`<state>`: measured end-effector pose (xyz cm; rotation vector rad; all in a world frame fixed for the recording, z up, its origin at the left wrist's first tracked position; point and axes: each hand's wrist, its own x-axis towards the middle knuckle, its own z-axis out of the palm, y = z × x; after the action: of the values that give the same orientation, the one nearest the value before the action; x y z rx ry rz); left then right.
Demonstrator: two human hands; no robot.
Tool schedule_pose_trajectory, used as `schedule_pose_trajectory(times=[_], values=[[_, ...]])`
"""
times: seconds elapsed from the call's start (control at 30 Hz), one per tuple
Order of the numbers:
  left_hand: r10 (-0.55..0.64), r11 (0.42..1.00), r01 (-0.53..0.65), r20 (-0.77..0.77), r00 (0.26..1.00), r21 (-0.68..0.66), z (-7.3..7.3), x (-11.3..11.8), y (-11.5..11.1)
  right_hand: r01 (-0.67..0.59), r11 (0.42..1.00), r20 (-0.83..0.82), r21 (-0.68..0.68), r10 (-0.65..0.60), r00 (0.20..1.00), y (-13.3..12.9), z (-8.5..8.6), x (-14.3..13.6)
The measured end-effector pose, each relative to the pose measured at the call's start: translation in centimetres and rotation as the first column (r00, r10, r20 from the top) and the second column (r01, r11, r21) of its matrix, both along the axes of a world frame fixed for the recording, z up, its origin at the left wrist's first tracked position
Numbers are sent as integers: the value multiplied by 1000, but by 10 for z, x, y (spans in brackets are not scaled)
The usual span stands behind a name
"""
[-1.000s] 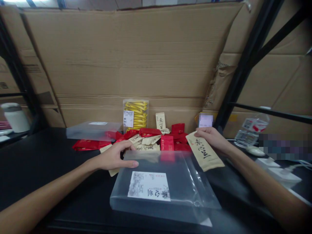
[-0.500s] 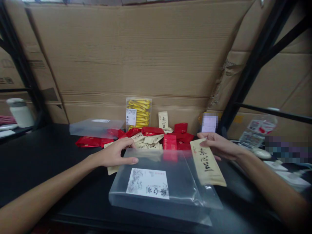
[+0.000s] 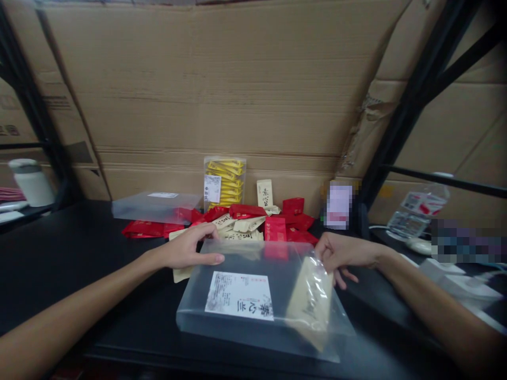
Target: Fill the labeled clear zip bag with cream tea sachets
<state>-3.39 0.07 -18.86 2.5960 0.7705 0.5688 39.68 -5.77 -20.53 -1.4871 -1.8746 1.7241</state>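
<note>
A clear plastic box bag (image 3: 289, 293) with a white printed label (image 3: 239, 296) lies flat on the black table. My left hand (image 3: 194, 248) rests on its upper left edge, thumb and fingers apart. Inside the bag's right end is a tilted beige packet (image 3: 311, 301), seen through the shiny plastic. My right hand (image 3: 336, 256) is at the upper right corner of the bag, fingertips pinched at the packet's top end and partly hidden. A beige packet (image 3: 182, 275) lies partly under my left hand. Behind the bag is a pile of red packets (image 3: 247, 211) and beige packets.
A clear bag of yellow packets (image 3: 230, 184) stands against the cardboard wall (image 3: 222, 95). Another clear bag (image 3: 154, 206) lies at the back left. To the right are a blurred phone-like object (image 3: 338, 206), a plastic bottle (image 3: 418, 211) and white power adapters (image 3: 459, 282).
My right hand has moved down and left, carrying the beige packet from outside the bag's right end into it. My left hand has stayed on the bag.
</note>
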Motion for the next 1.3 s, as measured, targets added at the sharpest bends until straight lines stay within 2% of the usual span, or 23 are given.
schedule_pose_trajectory(times=[0.1,0.2,0.37,0.47,0.6,0.7,0.73,0.8,0.87,1.0,1.1,1.17,1.2,1.3], values=[[4,1000,-4,1,1000,-8,0,0,0,-15,1000,-44,-12,14,999,-8,1,-15],[9,1000,-9,10,1000,8,-2,-1,0,-19,999,-194,-36,12,981,-14,1,-28],[7,1000,-7,23,1000,19,-4,-2,1,-146,985,-484,-91,84,871,-22,6,-40],[-8,1000,8,35,999,12,-5,0,0,-152,988,-534,-3,127,836,-24,7,-50],[-13,1000,12,55,998,21,-7,1,0,-69,971,-510,228,180,841,-21,-9,-74],[-25,1000,24,63,998,17,-8,3,-1,-27,876,-319,481,204,926,-24,-23,-99],[-30,999,29,64,998,13,-8,3,-1,-58,820,-225,569,224,948,-26,-27,-107],[-38,999,37,68,997,6,-8,4,-1,-140,650,-59,747,274,960,-30,-30,-122],[-42,999,42,71,997,1,-8,4,-2,-189,544,38,818,277,960,-32,-30,-135],[-41,999,41,56,998,0,-8,3,-1,-235,421,126,876,271,954,-30,-27,-145],[-41,999,42,44,998,-6,-8,2,-1,-194,346,119,918,226,967,-26,-30,-144],[-42,999,42,41,998,-9,-9,1,-1,-141,346,77,928,191,979,-23,-35,-142],[-41,999,41,40,998,-8,-9,1,-1,-117,366,47,923,195,980,-22,-37,-143],[-36,999,36,36,999,-7,-10,1,0,-70,482,-66,874,260,963,-21,-43,-146]])
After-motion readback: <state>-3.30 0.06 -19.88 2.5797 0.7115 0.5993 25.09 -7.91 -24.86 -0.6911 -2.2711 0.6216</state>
